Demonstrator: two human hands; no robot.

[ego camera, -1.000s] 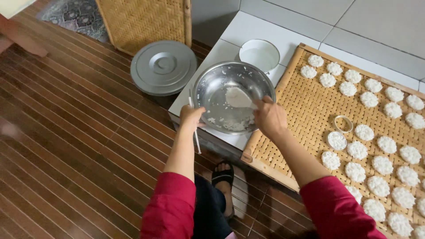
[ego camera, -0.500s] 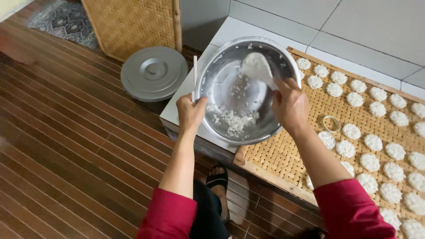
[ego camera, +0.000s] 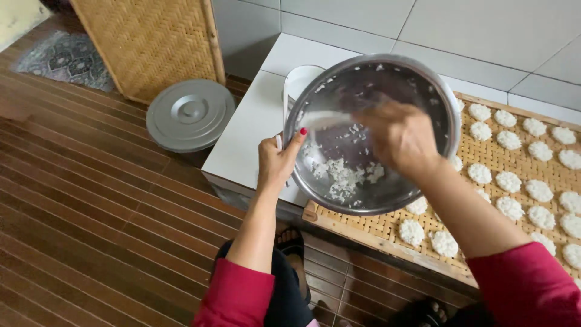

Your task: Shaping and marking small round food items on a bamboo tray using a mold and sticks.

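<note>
My left hand (ego camera: 275,162) grips the near left rim of a large steel bowl (ego camera: 423,91), which is lifted and tilted toward me. Clumps of white rice (ego camera: 342,178) stick to the bowl's lower inside. My right hand (ego camera: 402,136) is inside the bowl, closed on a white paddle (ego camera: 324,119) whose blade lies against the left inner wall. Behind the bowl's left rim, part of a white container (ego camera: 299,82) shows on the white tiled ledge (ego camera: 254,127).
A woven bamboo tray (ego camera: 375,227) on the right holds several round white rice cakes (ego camera: 508,181). A round grey metal lid (ego camera: 189,115) sits on the wooden slat floor, with a woven panel (ego camera: 151,42) leaning behind it. My feet show below the ledge.
The bowl has been lifted from the ledge and tilted closer to me. My right hand has moved from the rim to inside the bowl with the paddle.
</note>
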